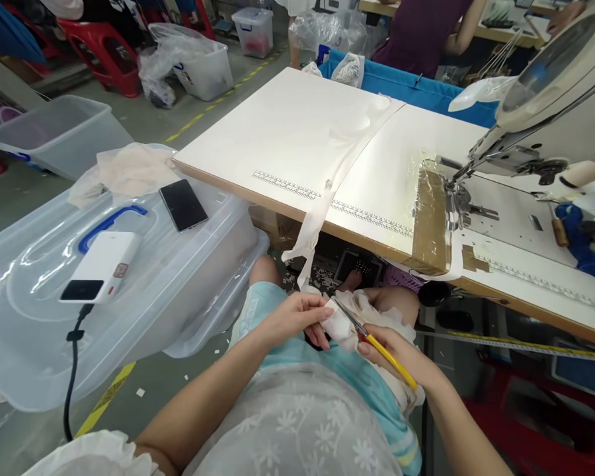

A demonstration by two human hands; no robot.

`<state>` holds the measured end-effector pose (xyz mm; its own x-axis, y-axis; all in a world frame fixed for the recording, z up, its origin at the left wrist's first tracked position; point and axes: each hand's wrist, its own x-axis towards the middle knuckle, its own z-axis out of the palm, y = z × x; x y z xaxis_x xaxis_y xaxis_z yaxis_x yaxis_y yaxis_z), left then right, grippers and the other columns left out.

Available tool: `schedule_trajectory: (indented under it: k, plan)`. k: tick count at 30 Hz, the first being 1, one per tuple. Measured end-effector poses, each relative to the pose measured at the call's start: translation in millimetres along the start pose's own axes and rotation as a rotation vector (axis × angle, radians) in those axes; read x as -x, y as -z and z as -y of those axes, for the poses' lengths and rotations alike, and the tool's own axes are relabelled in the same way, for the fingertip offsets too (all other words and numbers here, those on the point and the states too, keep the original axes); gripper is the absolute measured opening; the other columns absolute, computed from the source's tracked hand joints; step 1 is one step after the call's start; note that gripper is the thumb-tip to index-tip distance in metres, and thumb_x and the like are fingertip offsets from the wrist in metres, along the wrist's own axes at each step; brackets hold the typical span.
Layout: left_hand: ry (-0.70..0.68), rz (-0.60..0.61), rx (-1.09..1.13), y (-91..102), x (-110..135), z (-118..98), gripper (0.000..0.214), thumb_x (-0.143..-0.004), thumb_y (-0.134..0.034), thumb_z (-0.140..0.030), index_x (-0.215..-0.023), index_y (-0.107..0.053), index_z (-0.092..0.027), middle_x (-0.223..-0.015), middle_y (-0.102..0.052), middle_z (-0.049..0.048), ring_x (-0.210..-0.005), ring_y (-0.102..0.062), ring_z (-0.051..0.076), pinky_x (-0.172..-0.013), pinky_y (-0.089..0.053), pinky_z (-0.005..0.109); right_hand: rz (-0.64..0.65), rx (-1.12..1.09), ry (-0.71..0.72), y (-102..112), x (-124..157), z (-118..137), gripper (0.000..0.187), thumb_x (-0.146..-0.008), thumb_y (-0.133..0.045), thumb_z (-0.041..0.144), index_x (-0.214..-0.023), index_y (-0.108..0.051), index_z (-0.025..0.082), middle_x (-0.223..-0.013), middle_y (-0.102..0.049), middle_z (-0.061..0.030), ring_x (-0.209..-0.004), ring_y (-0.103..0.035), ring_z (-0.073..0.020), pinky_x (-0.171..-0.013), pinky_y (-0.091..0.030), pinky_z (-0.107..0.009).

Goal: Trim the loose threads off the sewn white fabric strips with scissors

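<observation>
Head view: we sit at a sewing table and work low in our lap, near the table's near edge. Our left hand grasps a small white cloth, pinching it between thumb and fingers. Our right hand is closed around yellow-handled snips, whose blades point up and left and touch the cloth just beside our left fingertips. A long white strip hangs from the table top over its near edge down towards the cloth; we cannot tell whether the two are joined.

On the table, to the right, stands a sewing machine, its needle area next to a patch of brown tape. A printed ruler runs along the table's near edge.

To the left sits a clear plastic bin with its lid on. On the lid lie a black phone, a white power bank with a black cable, and some pale fabric. Further left and far are more clear bins and a red stool. At the far side, another person in a dark purple top stands at a bench.
</observation>
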<state>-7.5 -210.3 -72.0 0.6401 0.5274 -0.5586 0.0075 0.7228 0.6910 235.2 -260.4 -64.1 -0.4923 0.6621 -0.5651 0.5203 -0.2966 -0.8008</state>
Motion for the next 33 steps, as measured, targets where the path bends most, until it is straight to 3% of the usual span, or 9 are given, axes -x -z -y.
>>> schedule_trajectory:
  k: [6, 20, 27, 33]
  plan:
    - [0.001, -0.040, 0.046, 6.3, -2.5, 7.1, 0.050, -0.069, -0.075, -0.062, -0.082, -0.067, -0.014, -0.061, -0.071, 0.0077, -0.059, -0.071, 0.021, -0.051, -0.052, 0.023, 0.047, 0.058, -0.028, 1.4, -7.5, 3.7, 0.055, -0.085, -0.053, 0.072, -0.070, -0.039, 0.021, -0.067, -0.033, 0.0038, -0.062, -0.029, -0.0122, -0.053, -0.024, -0.024]
    - [-0.022, -0.018, 0.082, 12.5, -7.2, 11.3, 0.045, -0.072, -0.076, -0.056, -0.081, -0.068, -0.013, -0.061, -0.072, 0.0083, -0.058, -0.071, 0.019, -0.051, -0.053, 0.020, -0.124, 0.261, -0.100, -5.4, -3.7, 4.2, 0.061, -0.083, -0.051, 0.075, -0.063, -0.034, 0.020, -0.060, -0.032, 0.0040, -0.058, -0.030, -0.0117, -0.052, -0.020, -0.025]
    - [-0.019, -0.009, 0.075, 9.1, -6.7, 10.1, 0.045, -0.071, -0.077, -0.057, -0.076, -0.066, -0.014, -0.059, -0.072, 0.0076, -0.055, -0.070, 0.018, -0.050, -0.052, 0.020, -0.157, 0.518, -0.075, -5.1, -7.1, 12.0, 0.055, -0.088, -0.042, 0.073, -0.070, -0.036, 0.021, -0.062, -0.043, 0.0016, -0.057, -0.037, -0.0145, -0.054, -0.020, -0.028]
    - [0.003, -0.029, 0.079, 9.2, -6.2, 10.9, 0.048, -0.066, -0.078, -0.060, -0.073, -0.063, -0.014, -0.058, -0.070, 0.0064, -0.056, -0.070, 0.019, -0.051, -0.051, 0.020, -0.195, 0.454, -0.086, -6.9, -11.1, 9.0, 0.060, -0.085, -0.045, 0.075, -0.061, -0.033, 0.021, -0.056, -0.038, 0.0021, -0.053, -0.033, -0.0136, -0.052, -0.019, -0.028]
